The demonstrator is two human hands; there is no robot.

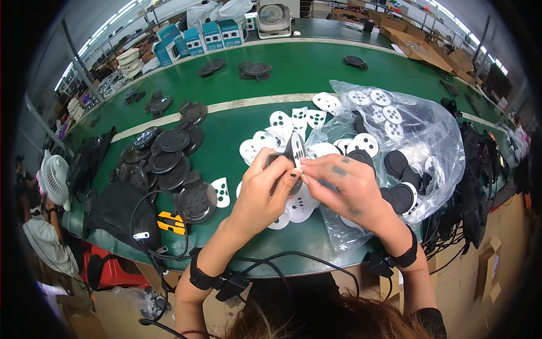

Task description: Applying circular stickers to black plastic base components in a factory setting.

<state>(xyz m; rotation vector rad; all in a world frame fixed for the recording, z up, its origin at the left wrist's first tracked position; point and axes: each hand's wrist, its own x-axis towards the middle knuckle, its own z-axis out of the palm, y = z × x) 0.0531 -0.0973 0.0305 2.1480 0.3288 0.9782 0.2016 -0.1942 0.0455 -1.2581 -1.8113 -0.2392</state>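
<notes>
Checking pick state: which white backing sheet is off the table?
The one pinched upright between the left hand and right hand, white sheet with dark holes. The others lie flat on the green table.

held disc point(296, 151): only its top shows above the fingers; the lower part is hidden between the left hand point(261, 192) and the right hand point(344, 189).
white backing sheets point(299, 206): partly covered by both hands.
clear plastic bag point(418, 135): creased film blurs the discs inside; their number cannot be told.
blue boxes point(209, 35): print too small to tell.
small white fan point(55, 178): cut into the dark rim at the left edge.
cables point(480, 169): tangled in shadow, ends hidden.
</notes>
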